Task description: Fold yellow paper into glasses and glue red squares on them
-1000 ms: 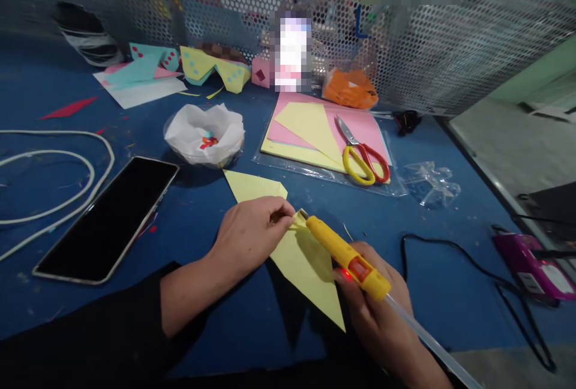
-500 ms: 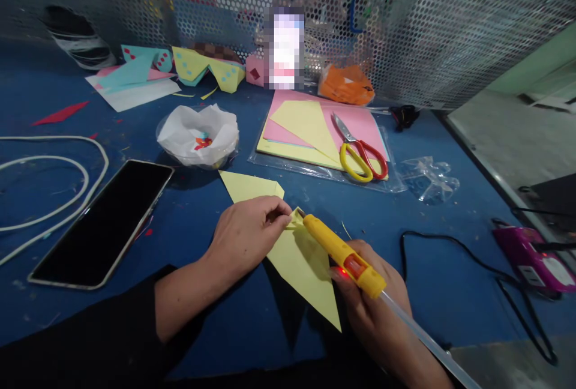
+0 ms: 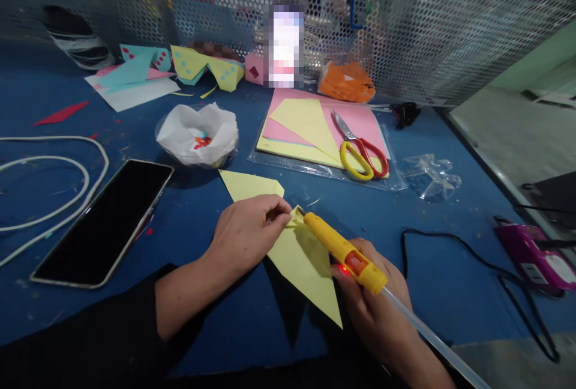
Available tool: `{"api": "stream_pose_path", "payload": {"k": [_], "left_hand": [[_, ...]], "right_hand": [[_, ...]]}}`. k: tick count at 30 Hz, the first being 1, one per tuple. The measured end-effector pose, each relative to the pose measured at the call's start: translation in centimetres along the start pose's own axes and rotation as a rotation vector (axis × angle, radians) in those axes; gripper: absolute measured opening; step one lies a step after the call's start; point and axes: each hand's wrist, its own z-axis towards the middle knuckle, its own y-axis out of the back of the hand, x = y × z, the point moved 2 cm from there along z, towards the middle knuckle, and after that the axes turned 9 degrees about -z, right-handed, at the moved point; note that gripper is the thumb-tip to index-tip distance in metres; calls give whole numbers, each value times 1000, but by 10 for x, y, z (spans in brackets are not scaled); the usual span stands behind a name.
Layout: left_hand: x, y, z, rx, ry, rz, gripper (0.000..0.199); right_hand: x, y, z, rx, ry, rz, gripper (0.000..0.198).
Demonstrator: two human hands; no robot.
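Note:
A folded piece of yellow paper (image 3: 306, 269) lies aslant on the blue table, with one pointed end toward me and the other toward the bowl. My left hand (image 3: 252, 230) rests over its middle, thumb and fingertips pinching a small raised fold. In my right hand (image 3: 382, 299) is a yellow hot glue gun (image 3: 339, 248), gripped around its body, with a red light glowing and a clear glue stick (image 3: 432, 338) trailing from its back end. The gun's nozzle is at the small fold beside my left fingertips; I cannot tell whether it touches.
Scissors (image 3: 357, 152) lie on bagged coloured paper (image 3: 297, 119) beyond my hands. A paper-lined bowl (image 3: 198, 134) and a dark phone (image 3: 105, 221) are at left, near a white cable (image 3: 101, 167). Right are crumpled plastic (image 3: 432, 176), a black cord (image 3: 468, 251) and a purple power strip (image 3: 535, 254).
Both hands, the paper and the glue gun stay almost still. A thin pale strand near the nozzle has shifted to lie beyond it. The view has moved very slightly.

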Motion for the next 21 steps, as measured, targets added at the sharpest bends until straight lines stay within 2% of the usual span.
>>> {"api": "stream_pose_path", "payload": {"k": [21], "left_hand": [[-3,0,2,3,-4,9,14]], "right_hand": [[1,2,0,1,-5,-6,19]]}}
